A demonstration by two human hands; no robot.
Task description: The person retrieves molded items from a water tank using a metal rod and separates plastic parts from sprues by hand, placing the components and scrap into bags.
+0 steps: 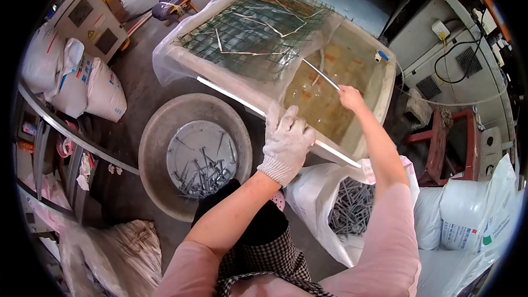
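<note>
My left hand (287, 142), in a white knitted glove, is closed over the near rim of a water tub (360, 151), its fingers bent across the edge. My bare right hand (350, 99) is wrapped round the end of a thin metal rod (322, 74). The rod slants left over the cloudy yellowish water, its far end by the edge of a green wire mesh (258, 27). This mesh and a clear plastic sheet (168, 63) cover the tub's left part. Orange-brown shapes show under the water, too blurred to name.
A round basin (157, 159) with long metal nails or bolts stands at left. A white sack (311, 187) of similar metal pieces (352, 206) is below the tub. Full sacks (104, 91), a red stand (470, 143), a blue-handled valve (382, 55) and a metal rail (82, 143) surround it.
</note>
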